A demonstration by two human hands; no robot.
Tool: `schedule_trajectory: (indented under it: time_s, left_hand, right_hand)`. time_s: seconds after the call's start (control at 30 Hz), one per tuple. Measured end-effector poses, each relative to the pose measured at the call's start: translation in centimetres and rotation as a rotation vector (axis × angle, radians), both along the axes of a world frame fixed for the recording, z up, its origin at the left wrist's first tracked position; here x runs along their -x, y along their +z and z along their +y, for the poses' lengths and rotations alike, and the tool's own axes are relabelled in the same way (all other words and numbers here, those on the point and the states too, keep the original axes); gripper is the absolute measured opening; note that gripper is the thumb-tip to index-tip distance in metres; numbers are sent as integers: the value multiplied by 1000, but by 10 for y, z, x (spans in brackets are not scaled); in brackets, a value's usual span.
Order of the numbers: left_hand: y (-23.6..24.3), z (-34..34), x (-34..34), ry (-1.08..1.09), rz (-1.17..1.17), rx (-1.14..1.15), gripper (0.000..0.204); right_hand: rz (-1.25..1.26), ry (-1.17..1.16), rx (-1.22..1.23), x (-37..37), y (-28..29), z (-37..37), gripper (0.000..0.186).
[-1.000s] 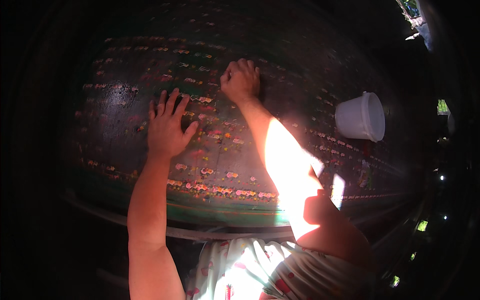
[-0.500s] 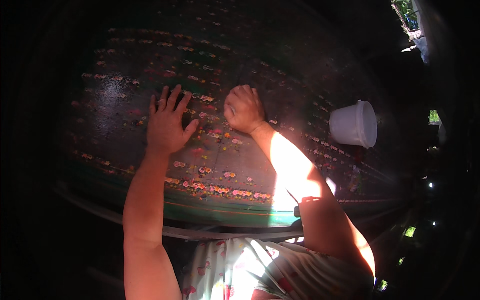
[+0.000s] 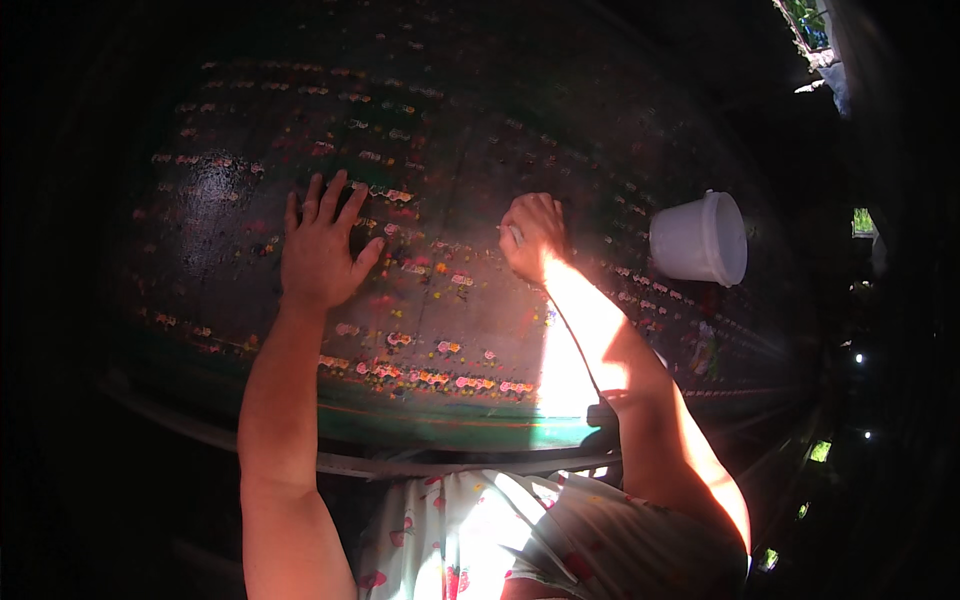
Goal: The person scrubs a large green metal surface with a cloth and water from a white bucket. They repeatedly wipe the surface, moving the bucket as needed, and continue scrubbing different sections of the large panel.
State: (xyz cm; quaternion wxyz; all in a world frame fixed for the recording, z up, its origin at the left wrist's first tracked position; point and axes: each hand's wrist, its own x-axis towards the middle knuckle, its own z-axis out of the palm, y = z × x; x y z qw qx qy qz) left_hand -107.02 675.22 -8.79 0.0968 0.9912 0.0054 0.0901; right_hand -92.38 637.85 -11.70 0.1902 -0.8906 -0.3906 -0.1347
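Observation:
A table covering point(image 3: 480, 330) printed with rows of small pink and orange flowers, worn in places, lies under both hands. On its left part my left hand point(image 3: 323, 245) rests palm down, fingers spread and holding nothing. To the right of it, my right hand point(image 3: 535, 235) is closed in a fist against the same surface. A small pale bit shows by its curled fingers; what it grips, if anything, is hidden. Strong sunlight falls across the right forearm and wrist.
A white plastic bucket point(image 3: 690, 240) stands on the table right of my right hand. The table's green near border point(image 3: 440, 425) runs in front of my lap. Deep shadow surrounds the table, with bright gaps at the far right.
My right hand, still closed, has moved to the right and slightly nearer across the table, toward the bucket. The left hand stays spread in the same place on the covering.

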Motion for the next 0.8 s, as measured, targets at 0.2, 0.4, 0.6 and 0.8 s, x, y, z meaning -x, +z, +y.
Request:
schedule_trajectory:
  time_s: [0.2,0.4,0.6,0.8]
  left_hand:
    - [-6,-2,-1,-9,-57,14,79]
    - [-5,-1,-2,-6,-58,-22,78]
    - [-8,-1,-1,1,-57,-20,78]
    - [-7,-1,-3,-20,-57,-18,77]
  right_hand:
    - [-123,-595,-40,-81,3,35,10]
    - [21,81,-39,0,10,43,9]
    - [-102,-628,-32,-78,15,34,9]
    - [-44,49,-79,-4,0,40,9]
